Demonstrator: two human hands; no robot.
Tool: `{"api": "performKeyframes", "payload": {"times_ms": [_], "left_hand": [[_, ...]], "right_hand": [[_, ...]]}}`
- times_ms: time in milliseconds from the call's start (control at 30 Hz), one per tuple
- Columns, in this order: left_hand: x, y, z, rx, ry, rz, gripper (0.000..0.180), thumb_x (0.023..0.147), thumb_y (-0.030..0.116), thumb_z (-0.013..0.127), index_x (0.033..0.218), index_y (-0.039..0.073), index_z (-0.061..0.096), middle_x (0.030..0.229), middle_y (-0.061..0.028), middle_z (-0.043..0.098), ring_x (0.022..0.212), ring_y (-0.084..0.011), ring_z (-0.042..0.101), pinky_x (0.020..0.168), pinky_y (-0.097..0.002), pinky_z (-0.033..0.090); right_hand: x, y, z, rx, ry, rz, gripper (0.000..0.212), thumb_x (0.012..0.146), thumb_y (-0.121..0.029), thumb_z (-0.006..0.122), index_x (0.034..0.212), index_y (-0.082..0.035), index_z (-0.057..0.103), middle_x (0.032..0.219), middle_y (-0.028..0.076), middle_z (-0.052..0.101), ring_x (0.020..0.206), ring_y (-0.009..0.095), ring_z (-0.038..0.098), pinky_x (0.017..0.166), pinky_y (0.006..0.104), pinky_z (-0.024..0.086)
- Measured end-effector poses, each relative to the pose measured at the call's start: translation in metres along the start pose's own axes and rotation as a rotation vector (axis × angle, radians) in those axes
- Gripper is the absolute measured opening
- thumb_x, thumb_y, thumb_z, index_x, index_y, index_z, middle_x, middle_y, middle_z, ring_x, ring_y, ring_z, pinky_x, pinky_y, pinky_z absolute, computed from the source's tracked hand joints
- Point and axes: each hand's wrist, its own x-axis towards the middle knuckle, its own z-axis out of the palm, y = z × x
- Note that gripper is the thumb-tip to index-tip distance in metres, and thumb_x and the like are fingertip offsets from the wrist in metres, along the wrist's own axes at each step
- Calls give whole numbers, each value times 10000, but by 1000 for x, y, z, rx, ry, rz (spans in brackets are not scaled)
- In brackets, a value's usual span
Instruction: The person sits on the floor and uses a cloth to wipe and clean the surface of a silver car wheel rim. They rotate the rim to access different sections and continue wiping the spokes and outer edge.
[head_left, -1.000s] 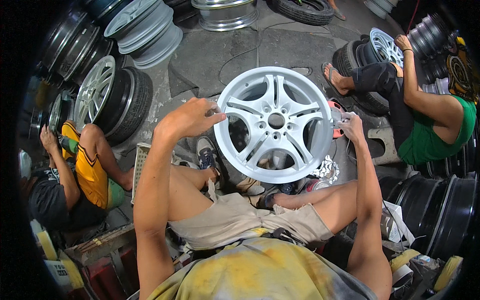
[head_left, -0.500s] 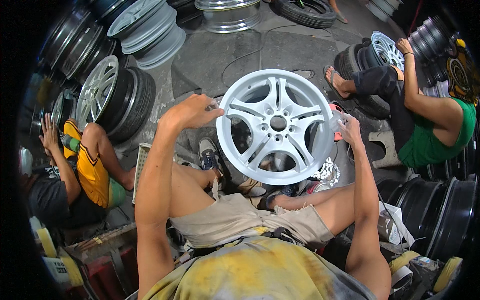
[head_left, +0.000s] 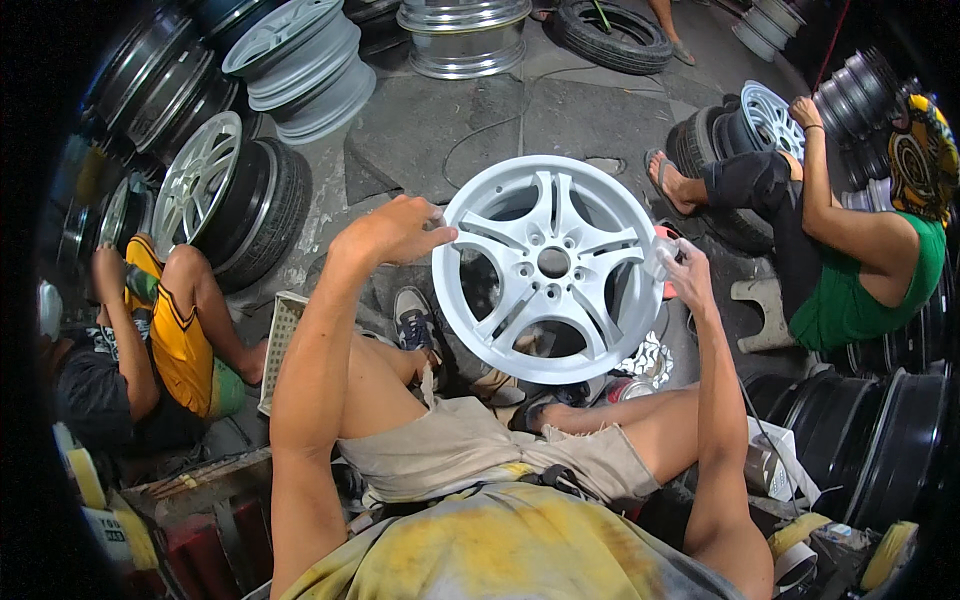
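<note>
A pale grey-white alloy wheel rim (head_left: 553, 220), with spokes around a centre hole, is tilted toward me in front of my knees. My left hand (head_left: 400, 232) is at its left edge, thumb against the lip and fingers curled, their tips partly hidden. At the right edge, my right hand (head_left: 690, 278) has its fingers bent and pressed together, coated with whitish dust. A small whitish piece seems to be between those fingers and the lip; its kind is unclear. An orange-red object (head_left: 665, 234) shows behind the rim beside that hand; what supports the rim is hidden.
Crumpled foil (head_left: 652, 362) and a tin (head_left: 626, 389) lie by my right leg. Stacked wheels (head_left: 300, 70) and a tire (head_left: 612, 38) stand farther off. One person in yellow shorts (head_left: 180, 340) sits at left; another in a green top (head_left: 875, 280) works on a wheel at right.
The whole view has shifted slightly, with the rim lower in it. My hands stay at the rim's two edges. The person at left has moved a hand.
</note>
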Motion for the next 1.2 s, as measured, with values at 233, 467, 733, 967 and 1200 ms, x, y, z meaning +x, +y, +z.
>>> {"api": "performKeyframes", "payload": {"times_ms": [233,467,733,967,1200], "left_hand": [[-2,-1,4,-23,64,62,383,964,376,612,1074,35,748,857,-245,710,803,-377,694,779,-435,528],[-21,-18,-3,-43,66,25,379,961,364,621,1079,20,728,891,-267,700,841,-419,684,788,-459,522],[-33,-18,-9,-55,99,17,358,956,348,630,1079,25,725,928,-259,706,881,-428,678,810,-465,518],[-42,-15,-16,-72,90,-10,430,957,391,619,1097,-5,710,985,-275,697,1004,-436,657,909,-481,507],[-36,0,-12,-103,87,44,413,949,368,633,1082,-16,713,960,-285,696,976,-451,660,904,-488,509]], "right_hand": [[-38,-19,89,-2,-164,-84,271,873,-221,721,987,-10,595,877,199,661,801,296,642,743,411,498],[-62,-73,171,-139,-158,-296,282,863,-174,723,1042,4,598,989,245,600,949,454,591,827,507,480],[-67,-107,232,-134,-67,-291,267,820,-69,712,1075,-5,667,1060,222,601,1003,420,592,883,494,490],[-95,-110,235,-345,-30,-395,463,839,-35,590,1300,-60,619,1275,135,566,1131,346,533,951,462,430],[-68,-103,254,-442,5,-294,473,822,-89,647,1294,-88,621,1214,118,598,1099,341,531,928,473,430]]}}
